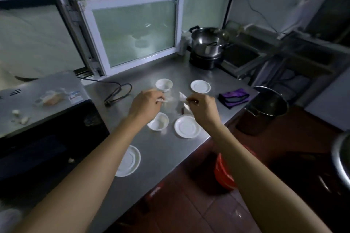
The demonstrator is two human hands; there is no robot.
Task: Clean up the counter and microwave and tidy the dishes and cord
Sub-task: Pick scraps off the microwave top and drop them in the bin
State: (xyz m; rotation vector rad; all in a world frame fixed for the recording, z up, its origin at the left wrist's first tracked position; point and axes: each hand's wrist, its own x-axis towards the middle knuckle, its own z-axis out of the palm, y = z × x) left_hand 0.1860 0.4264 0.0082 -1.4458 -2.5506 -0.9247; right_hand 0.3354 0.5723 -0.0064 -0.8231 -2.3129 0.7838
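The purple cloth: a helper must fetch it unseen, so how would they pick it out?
Start at the steel counter and go to its far right corner, beyond the right hand. The purple cloth lies crumpled beside a white saucer; it is the only soft, coloured item among white dishes.

A single wide-angle camera sat on the person's head, looking forward and down from close above the steel worktop (162, 157). Both forearms reached in from the bottom edge, and the wall window (132, 30) stood beyond the worktop's far edge.
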